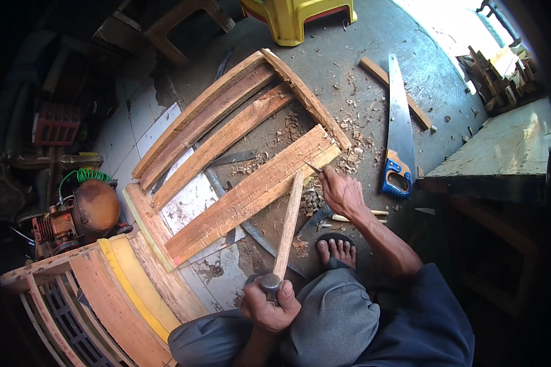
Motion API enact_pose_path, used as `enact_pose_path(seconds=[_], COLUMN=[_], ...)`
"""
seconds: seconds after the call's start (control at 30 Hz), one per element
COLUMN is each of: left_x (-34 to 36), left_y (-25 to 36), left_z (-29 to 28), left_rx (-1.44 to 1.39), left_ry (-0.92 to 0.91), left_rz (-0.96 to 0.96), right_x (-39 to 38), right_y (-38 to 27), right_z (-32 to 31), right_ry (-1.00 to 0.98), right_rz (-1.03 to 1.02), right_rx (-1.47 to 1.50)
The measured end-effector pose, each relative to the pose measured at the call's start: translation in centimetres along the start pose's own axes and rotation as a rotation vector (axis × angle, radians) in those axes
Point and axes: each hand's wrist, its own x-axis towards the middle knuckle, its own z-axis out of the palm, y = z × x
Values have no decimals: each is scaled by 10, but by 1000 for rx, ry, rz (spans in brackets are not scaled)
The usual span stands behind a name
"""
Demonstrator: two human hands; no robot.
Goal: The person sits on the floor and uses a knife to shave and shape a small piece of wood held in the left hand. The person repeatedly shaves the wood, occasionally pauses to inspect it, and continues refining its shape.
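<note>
My left hand [270, 309] is closed around the metal head of a hammer [289, 223], whose pale wooden handle points up and away toward the frame. My right hand [344, 194] pinches a thin dark pointed piece [312, 166], perhaps a nail, its tip at the right end of a wide plank. That plank [251, 192] forms the near side of a wooden frame [315, 104] lying on the floor. Wood chips lie around the frame's right end. Both forearms show in part, and my right fingers cover most of the pinched piece.
A handsaw [397, 134] with a blue handle lies at the right, over a wood strip [419, 110]. A yellow stool [300, 21] stands at the far side. An air compressor [95, 208] is at the left, beside a slatted wooden piece [110, 293]. A low bench [496, 147] stands at the right.
</note>
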Motion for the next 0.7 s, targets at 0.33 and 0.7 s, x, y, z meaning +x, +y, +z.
enact_pose_path(seconds=[0.33, 0.7], left_x=[-22, -15], left_y=[-21, -8], left_z=[2, 16], left_rx=[-33, 34], left_ry=[58, 180], left_rz=[-34, -32], right_x=[19, 1], right_y=[-8, -18], right_z=[6, 19], right_ry=[-297, -13], right_rz=[145, 27], right_rx=[198, 13])
